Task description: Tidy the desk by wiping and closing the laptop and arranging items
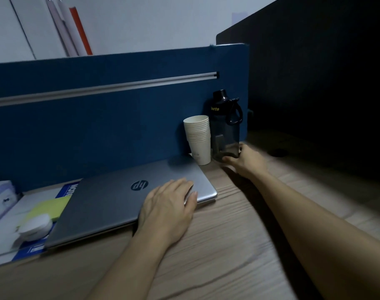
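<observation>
Desk [239, 245]: a wooden top is seen, with everything resting on it.
Blue wall [98, 126]: a blue divider is stood up along the back of the desk.
Laptop [111, 200]: the lid is shut. It is laid flat near the blue wall, and its left part is laid over some papers. Its near right corner is covered by the left hand.
Left hand [169, 211]: it is laid flat and open on the laptop lid, palm down, with the fingers spread a little. Nothing is gripped. The arm is stretched forward from the bottom of the view.
Right hand [247, 159]: it is reached far out to the bottom of the bottle, well right of the laptop. The fingers are curled around the bottle's base and seem to be touching it. It is blurred, so a firm grip cannot be told.
Bottle [224, 126]: a dark bottle with a loop strap is stood upright in the corner.
Cups [197, 137]: a stack of white paper cups is stood just left of the bottle, beside the laptop's far right corner.
Sticky notes [50, 207]: a yellow pad is tucked partly under the laptop's left edge.
</observation>
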`<state>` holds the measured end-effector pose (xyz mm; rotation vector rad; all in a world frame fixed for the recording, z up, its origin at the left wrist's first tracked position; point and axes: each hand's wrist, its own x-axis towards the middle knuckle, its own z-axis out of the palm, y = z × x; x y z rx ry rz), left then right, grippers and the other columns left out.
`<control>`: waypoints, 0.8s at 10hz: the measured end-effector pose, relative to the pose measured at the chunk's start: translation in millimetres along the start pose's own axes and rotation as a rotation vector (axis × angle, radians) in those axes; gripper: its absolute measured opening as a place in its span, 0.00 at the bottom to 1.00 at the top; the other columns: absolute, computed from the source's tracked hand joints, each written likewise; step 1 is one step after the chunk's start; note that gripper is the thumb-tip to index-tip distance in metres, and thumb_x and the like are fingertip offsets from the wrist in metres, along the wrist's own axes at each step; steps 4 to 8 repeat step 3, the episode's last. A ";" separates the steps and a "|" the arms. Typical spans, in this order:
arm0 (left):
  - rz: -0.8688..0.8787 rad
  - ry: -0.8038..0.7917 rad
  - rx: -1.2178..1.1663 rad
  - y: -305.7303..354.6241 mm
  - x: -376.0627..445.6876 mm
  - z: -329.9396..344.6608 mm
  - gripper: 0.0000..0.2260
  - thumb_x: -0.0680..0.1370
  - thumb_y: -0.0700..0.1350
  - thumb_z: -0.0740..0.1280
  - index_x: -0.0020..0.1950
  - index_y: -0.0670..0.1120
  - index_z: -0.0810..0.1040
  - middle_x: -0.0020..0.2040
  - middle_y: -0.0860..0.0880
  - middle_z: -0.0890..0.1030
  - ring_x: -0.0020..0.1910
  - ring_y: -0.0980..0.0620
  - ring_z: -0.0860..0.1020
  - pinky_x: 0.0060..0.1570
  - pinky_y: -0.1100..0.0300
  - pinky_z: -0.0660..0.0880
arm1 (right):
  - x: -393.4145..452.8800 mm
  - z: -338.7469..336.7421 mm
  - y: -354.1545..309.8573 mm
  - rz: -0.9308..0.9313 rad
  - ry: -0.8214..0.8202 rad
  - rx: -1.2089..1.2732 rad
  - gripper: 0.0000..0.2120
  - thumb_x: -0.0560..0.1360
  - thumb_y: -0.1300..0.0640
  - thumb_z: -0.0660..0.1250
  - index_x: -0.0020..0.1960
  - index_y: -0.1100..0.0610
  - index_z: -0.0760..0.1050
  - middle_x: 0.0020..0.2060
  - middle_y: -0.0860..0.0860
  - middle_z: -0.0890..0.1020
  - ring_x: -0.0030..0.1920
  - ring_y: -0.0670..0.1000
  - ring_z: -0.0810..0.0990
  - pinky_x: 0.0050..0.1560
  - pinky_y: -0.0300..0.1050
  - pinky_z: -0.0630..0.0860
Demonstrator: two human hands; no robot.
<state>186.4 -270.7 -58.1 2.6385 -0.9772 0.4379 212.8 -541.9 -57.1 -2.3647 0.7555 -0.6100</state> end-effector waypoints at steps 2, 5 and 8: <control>-0.002 0.010 -0.011 7.4 -8.1 -3.9 0.20 0.82 0.58 0.51 0.71 0.55 0.70 0.73 0.55 0.70 0.73 0.54 0.66 0.72 0.54 0.59 | -44.4 -11.7 -5.1 -0.069 -0.041 0.057 0.10 0.74 0.47 0.72 0.49 0.47 0.72 0.40 0.46 0.77 0.38 0.43 0.74 0.34 0.38 0.67; -0.004 0.000 0.004 7.7 -19.1 -8.8 0.21 0.82 0.57 0.52 0.72 0.54 0.69 0.74 0.55 0.70 0.73 0.54 0.65 0.72 0.54 0.59 | -72.6 -12.5 -5.8 -0.066 -0.094 0.054 0.21 0.75 0.46 0.70 0.64 0.53 0.72 0.51 0.51 0.81 0.46 0.47 0.77 0.45 0.42 0.72; -0.004 0.000 0.004 7.7 -19.1 -8.8 0.21 0.82 0.57 0.52 0.72 0.54 0.69 0.74 0.55 0.70 0.73 0.54 0.65 0.72 0.54 0.59 | -72.6 -12.5 -5.8 -0.066 -0.094 0.054 0.21 0.75 0.46 0.70 0.64 0.53 0.72 0.51 0.51 0.81 0.46 0.47 0.77 0.45 0.42 0.72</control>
